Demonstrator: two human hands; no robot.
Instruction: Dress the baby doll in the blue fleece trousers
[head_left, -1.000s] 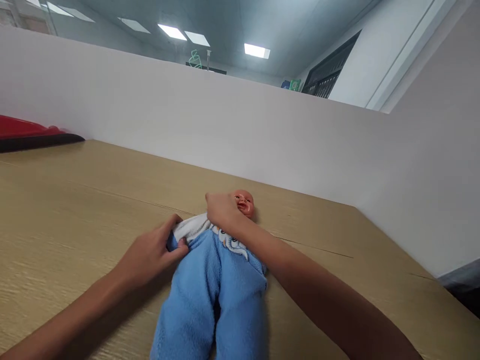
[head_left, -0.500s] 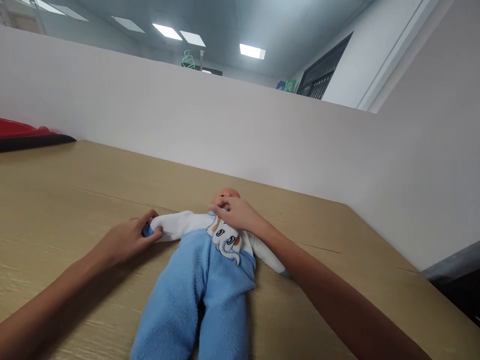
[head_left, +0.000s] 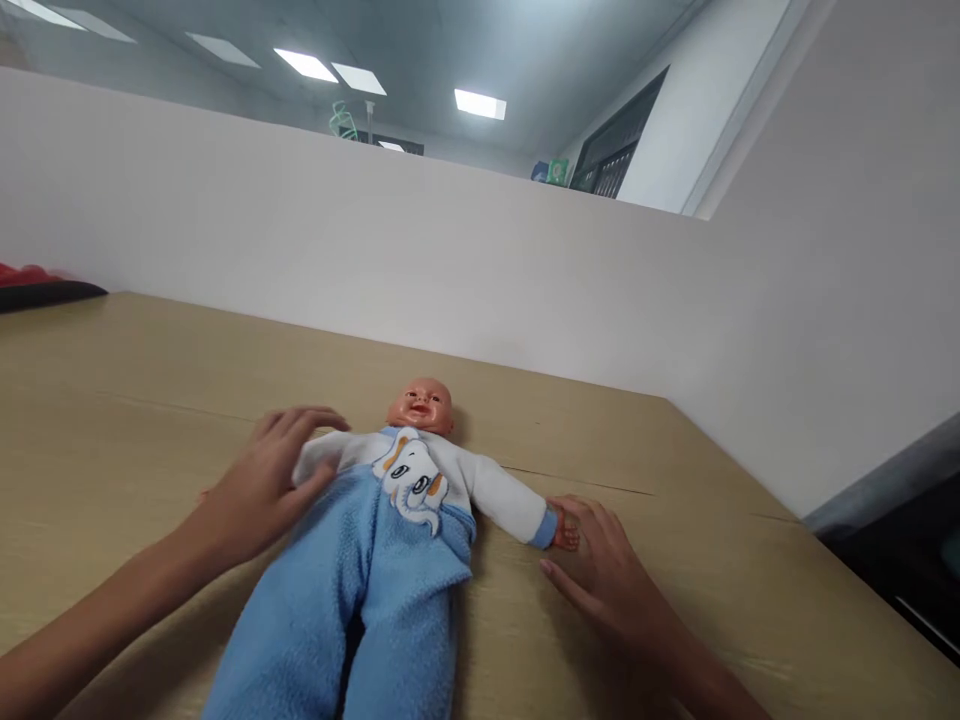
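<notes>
A baby doll lies on its back on the wooden table, its head toward the wall. It wears a blue and white fleece outfit with an elephant patch on the chest. My left hand is over the doll's sleeve on the left, fingers apart, hiding part of that arm; whether it touches the cloth I cannot tell. At the doll's other hand, by the blue cuff, is my right hand, thumb and fingers spread around it without a closed grip.
The wooden table runs up to a white wall. A red and black object sits at the far left edge. Something dark stands beyond the table's right edge.
My right hand has gone from the doll's face and collar to its hand on the right, uncovering the face. My left hand has let go of the cuff and moved up the sleeve. The view has shifted.
</notes>
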